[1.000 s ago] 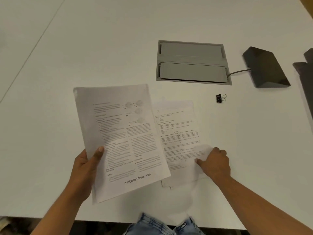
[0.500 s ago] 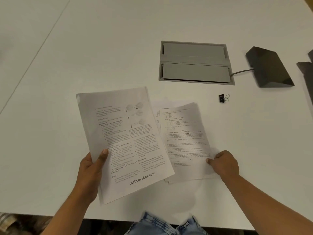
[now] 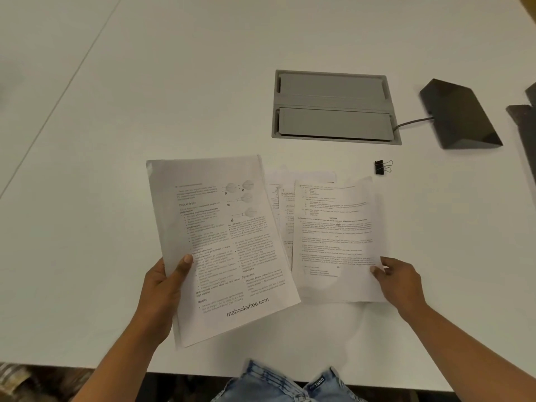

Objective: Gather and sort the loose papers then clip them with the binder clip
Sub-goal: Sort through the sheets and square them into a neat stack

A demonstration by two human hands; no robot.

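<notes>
You are mid-gather: your left hand (image 3: pixel 162 288) pinches one printed sheet (image 3: pixel 220 245), your right hand (image 3: pixel 398 281) grips another sheet (image 3: pixel 333 242) above more papers (image 3: pixel 282 198) on the table (image 3: pixel 145 82). Next, stack them squarely; the binder clip (image 3: pixel 382 167) waits untouched nearby.

A printed sheet with diagrams and a web address at its foot (image 3: pixel 223 245) is tilted, its left edge pinched under the left thumb (image 3: pixel 185 261), and a second text sheet (image 3: pixel 333 242) is pinched at its lower right edge by the right fingers (image 3: pixel 377 269). More loose papers (image 3: pixel 282 204) peek out between and beyond those fingertips, partly covered by both sheets. The small black binder clip (image 3: pixel 381 167) lies closed on its side, well beyond the right fingers and apart from every sheet
</notes>
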